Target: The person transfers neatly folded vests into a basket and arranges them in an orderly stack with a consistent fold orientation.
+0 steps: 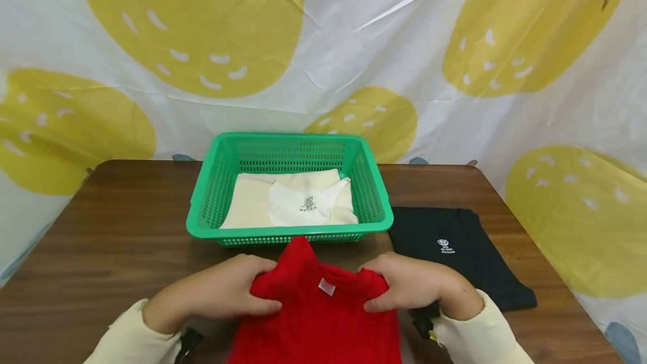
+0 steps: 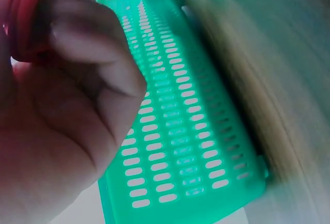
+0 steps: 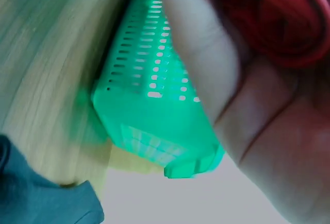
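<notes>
In the head view a red shirt (image 1: pixel 323 319) with a small white label near its neckline hangs between both hands, just in front of the green basket. The left hand (image 1: pixel 237 285) grips its left shoulder, thumb in front and fingers behind. On the other side the right hand (image 1: pixel 409 282) pinches the right shoulder in the same way. The left wrist view shows curled fingers around a fold of red cloth (image 2: pixel 26 23). Red fabric (image 3: pixel 289 18) also lies within the right hand's grasp in the right wrist view. The shirt's lower part runs out of the head view.
A green plastic basket (image 1: pixel 202 195) stands mid-table and holds folded cream cloth (image 1: pixel 253 201) with a white, printed part on top. To its right a folded black shirt (image 1: pixel 445 240) lies on the brown wooden table (image 1: pixel 126 223). A fruit-patterned curtain (image 1: pixel 343 72) hangs behind.
</notes>
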Motion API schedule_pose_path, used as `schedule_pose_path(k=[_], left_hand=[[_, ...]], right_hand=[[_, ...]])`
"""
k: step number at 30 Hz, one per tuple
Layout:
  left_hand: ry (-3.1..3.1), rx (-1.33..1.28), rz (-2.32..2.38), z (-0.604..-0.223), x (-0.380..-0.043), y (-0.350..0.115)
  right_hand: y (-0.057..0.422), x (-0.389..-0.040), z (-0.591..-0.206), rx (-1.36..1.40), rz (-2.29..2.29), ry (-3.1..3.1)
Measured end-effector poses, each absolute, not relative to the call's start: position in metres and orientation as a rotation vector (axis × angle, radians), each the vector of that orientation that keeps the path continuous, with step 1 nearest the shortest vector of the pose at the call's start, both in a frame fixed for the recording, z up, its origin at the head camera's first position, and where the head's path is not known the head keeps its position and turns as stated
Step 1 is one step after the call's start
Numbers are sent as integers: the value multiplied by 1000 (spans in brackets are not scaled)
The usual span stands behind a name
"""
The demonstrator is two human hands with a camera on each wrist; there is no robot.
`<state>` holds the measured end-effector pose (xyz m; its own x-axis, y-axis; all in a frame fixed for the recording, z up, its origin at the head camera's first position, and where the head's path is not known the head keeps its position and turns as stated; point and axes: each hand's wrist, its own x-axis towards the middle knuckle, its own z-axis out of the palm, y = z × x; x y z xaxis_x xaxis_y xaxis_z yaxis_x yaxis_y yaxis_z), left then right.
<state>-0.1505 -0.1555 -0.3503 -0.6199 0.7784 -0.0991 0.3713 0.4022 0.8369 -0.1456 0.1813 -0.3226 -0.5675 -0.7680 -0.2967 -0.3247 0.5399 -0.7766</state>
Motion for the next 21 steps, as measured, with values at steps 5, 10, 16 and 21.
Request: schedule_pose_path(k=[5, 10, 16, 21], left_hand=[[2190, 978, 1199, -345, -149, -163], [2193, 997, 1191, -337, -150, -167], [2246, 990, 1176, -311, -158, -170], [2268, 986, 1165, -284, -166, -175]], right_hand=[[188, -142, -320, -857, -1022, 2185], [190, -139, -312, -809, -1063, 2224], [192, -140, -290, -804, -1148, 2256], [190, -142, -269, -805, -1156, 2313]])
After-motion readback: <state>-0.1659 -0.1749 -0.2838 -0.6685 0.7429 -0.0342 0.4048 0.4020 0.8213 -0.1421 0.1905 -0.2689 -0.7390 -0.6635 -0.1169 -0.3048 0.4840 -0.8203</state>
